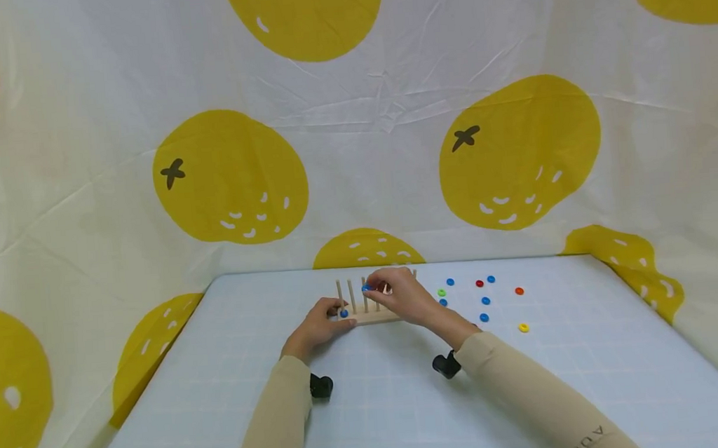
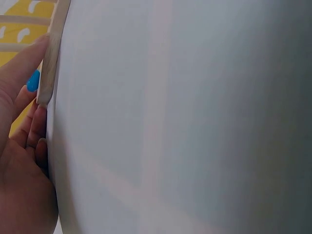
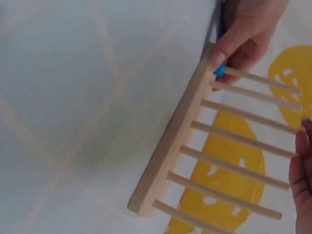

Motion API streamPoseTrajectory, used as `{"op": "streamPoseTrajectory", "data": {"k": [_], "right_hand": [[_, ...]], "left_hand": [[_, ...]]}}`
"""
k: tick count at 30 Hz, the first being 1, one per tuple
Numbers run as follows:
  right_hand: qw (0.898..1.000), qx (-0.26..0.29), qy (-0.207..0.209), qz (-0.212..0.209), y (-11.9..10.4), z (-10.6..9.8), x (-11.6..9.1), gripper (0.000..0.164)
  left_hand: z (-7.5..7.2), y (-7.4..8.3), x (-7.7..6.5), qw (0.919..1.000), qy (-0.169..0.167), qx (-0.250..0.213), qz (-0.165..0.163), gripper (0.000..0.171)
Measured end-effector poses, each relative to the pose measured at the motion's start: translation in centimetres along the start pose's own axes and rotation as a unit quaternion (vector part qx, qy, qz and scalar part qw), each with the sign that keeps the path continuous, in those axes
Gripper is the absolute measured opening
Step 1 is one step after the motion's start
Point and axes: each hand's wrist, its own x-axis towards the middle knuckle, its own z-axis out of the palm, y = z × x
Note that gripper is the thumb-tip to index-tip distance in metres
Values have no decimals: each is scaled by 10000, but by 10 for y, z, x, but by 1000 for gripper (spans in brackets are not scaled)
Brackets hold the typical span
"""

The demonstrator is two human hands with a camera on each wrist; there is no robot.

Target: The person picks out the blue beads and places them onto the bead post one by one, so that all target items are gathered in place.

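Beige sleeves with dark lettering (image 1: 537, 396) reach from the near side over a pale blue surface (image 1: 374, 420). Our left hand (image 1: 318, 328) grips the left end of a pale wooden stand with upright pegs (image 1: 373, 317), where one small blue ring (image 1: 343, 314) sits low at the leftmost peg (image 1: 340, 292). Our right fingers pinch another blue ring (image 1: 366, 289) at the third peg (image 1: 365, 304); we cannot tell whether it is threaded. Loose coloured rings (image 1: 485, 300) lie to the right. We judge ring-placing is in hand; next calls for aligning hole with peg, lowering, then releasing.
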Motion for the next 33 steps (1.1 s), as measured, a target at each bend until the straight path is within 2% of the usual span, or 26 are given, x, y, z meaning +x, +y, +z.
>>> {"op": "streamPoseTrajectory", "data": {"k": [7,13,27,33], "right_hand": [[10000,-7,11,42,-9,6,14,14],[9994,-289,39,188,-13,10,27,16],[9996,-99,-100,263,-13,24,50,16],[9990,-177,-151,387,-9,29,53,15]], "left_hand": [[-2,2,-2,9999,27,107,72,45],[-3,3,-1,9999,18,16,110,44],[-2,-2,1,9999,-23,26,122,47],[-2,-3,4,9996,-79,-37,258,46]]}}
